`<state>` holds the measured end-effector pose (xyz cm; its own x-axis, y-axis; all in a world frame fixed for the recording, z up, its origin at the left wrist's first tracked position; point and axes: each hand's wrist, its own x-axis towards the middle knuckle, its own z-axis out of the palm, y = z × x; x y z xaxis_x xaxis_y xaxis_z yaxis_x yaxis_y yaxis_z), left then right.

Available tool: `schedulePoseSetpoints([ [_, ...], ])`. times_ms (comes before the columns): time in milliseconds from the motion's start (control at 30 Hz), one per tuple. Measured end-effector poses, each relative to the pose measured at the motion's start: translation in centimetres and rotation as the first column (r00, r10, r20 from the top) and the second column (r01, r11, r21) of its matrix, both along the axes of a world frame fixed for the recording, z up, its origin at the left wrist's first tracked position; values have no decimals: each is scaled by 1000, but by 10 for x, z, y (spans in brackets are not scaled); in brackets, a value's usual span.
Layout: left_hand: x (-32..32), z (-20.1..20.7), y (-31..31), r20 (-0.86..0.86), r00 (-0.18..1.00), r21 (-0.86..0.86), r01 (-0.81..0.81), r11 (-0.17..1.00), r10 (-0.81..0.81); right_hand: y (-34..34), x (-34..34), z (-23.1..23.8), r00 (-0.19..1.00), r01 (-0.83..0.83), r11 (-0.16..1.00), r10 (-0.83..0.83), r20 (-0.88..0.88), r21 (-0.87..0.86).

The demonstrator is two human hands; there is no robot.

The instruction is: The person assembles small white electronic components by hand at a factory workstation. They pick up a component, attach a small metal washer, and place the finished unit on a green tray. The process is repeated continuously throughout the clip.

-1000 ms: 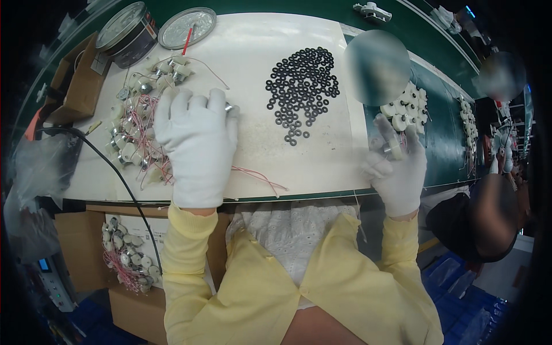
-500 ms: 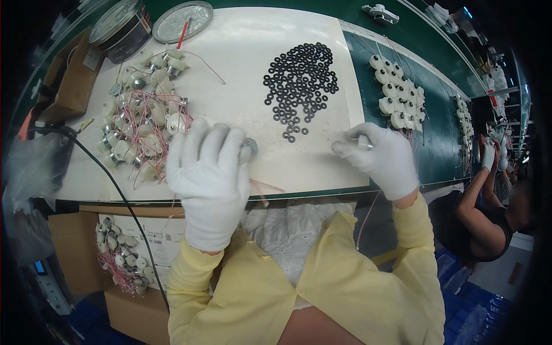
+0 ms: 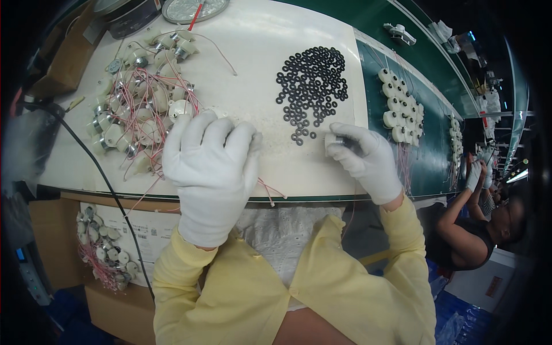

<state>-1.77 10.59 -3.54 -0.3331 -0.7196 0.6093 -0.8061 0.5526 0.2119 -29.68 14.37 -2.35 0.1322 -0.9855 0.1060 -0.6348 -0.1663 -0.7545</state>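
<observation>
My left hand (image 3: 213, 167), in a white glove, is palm down near the table's front edge with its fingers bent and close together. What it covers is hidden. Pink wires (image 3: 270, 190) stick out beside its thumb side, and a whitish part shows just past its fingertips. Between the thumb and fingers of my gloved right hand (image 3: 371, 161) is a small silver metal motor (image 3: 334, 142), held above the table. Many black rubber rings (image 3: 313, 80) lie spread flat beyond and between the hands. Left of my left hand is a tangled heap of white-cased motors (image 3: 146, 109) with pink wires.
On the green mat at right stand rows of white motor units (image 3: 401, 106) with black rings on top. A carton (image 3: 66, 57) and a dark tub (image 3: 129, 17) occupy the far left. Below the table edge, another carton (image 3: 121, 307) holds more motors. Another person (image 3: 466, 230) works at right.
The view has shifted slightly. My right hand has turned, so the silver motor now shows at its fingertips. The grey round part beside my left thumb is no longer visible.
</observation>
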Motion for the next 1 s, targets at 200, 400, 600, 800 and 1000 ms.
schedulePoseSetpoints([
  [200, 4, -11, -1, -55, 998, -46, 3, 999, -5, -1, -1, -9, 982, 19, 995, -36, 186, 94],
  [400, 4, -19, 0, -94, 996, -40, -6, 999, 2, -22, 8, 15, 915, -265, 952, 198, -351, -154],
  [600, 4, -18, 0, -93, 996, -31, 10, 999, -12, -28, 19, 23, 697, -386, 890, 109, -709, -243],
  [800, 5, -18, -2, -95, 995, -22, 21, 1000, -23, -25, 19, 51, 498, -461, 884, 185, -847, -78],
  [1000, 6, -18, -2, -85, 996, -14, 20, 1000, -21, -12, 14, 62, 439, -419, 905, 269, -857, 69],
])
